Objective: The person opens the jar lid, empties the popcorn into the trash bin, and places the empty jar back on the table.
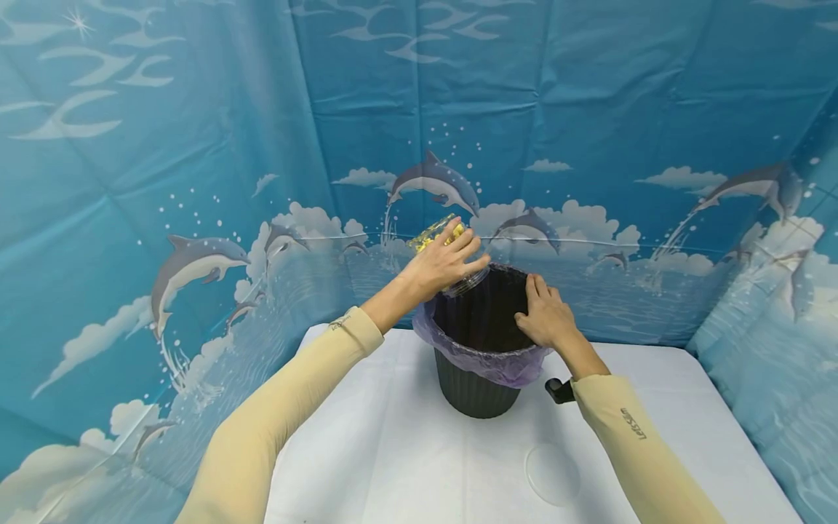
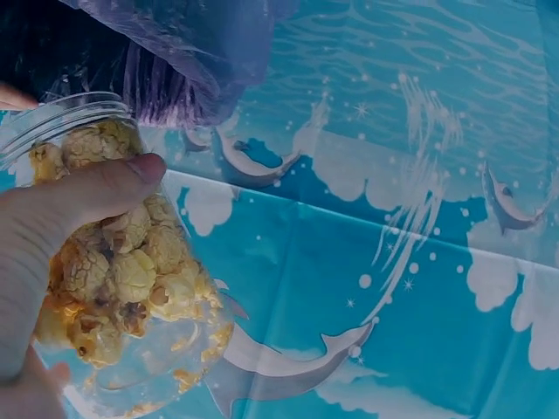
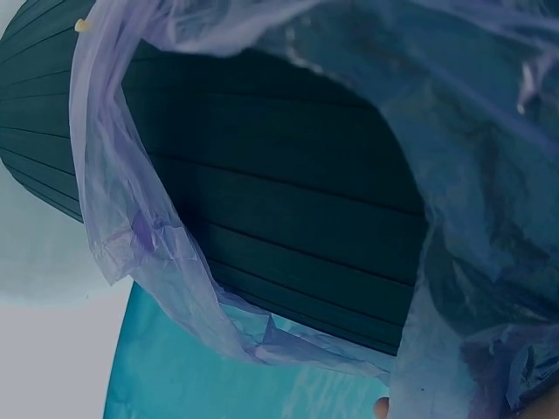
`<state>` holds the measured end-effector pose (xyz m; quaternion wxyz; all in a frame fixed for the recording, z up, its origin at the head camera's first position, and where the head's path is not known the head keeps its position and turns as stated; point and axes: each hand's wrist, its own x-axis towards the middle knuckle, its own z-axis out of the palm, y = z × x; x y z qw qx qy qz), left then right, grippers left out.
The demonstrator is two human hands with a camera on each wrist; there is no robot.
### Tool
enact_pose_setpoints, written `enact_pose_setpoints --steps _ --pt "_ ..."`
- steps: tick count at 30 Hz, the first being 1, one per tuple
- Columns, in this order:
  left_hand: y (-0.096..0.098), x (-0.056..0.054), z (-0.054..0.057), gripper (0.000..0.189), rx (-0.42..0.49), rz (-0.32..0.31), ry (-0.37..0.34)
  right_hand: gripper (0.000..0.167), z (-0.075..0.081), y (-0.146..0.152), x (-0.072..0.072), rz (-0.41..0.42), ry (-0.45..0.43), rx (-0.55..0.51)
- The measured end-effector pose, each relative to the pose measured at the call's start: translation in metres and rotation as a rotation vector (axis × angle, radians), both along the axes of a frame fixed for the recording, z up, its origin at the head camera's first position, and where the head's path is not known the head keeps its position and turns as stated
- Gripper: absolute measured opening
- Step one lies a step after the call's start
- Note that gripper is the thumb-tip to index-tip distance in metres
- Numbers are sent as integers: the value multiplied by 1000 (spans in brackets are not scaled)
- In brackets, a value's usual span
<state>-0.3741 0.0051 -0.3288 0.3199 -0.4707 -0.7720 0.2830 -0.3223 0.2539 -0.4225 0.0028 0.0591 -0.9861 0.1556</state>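
A clear jar (image 1: 463, 280) of popcorn (image 2: 131, 253) is gripped by my left hand (image 1: 445, 262), the thumb across its side in the left wrist view. It tilts, with its open mouth towards the trash can. The ribbed dark green trash can (image 1: 476, 386) stands upright on the table, and a purple bag (image 1: 504, 366) folds over its rim. My right hand (image 1: 548, 318) holds the can's right rim over the bag, thumb at the inner side. In the right wrist view only a fingertip (image 3: 382, 408) shows beyond the bag. The can's bottom inside is too dark to make out.
A white table (image 1: 419, 458) carries the can. A faint round transparent disc (image 1: 553, 474) lies at its front right. A curtain (image 1: 589, 94) printed with dolphins rises close behind the can and along both sides. A black curved piece (image 1: 559, 391) shows beside my right wrist.
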Motion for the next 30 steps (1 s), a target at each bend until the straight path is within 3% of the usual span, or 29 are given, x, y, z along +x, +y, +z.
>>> enact_pose_setpoints --steps 6,14,30 --pt "6 2 1 70 -55 66 -32 85 1 -1 0 -8 -18 5" --pt "8 2 3 65 -42 39 1 85 1 0 1 -5 -13 9" --pt "12 5 4 63 -49 26 -10 85 -1 1 1 -8 -9 -3"
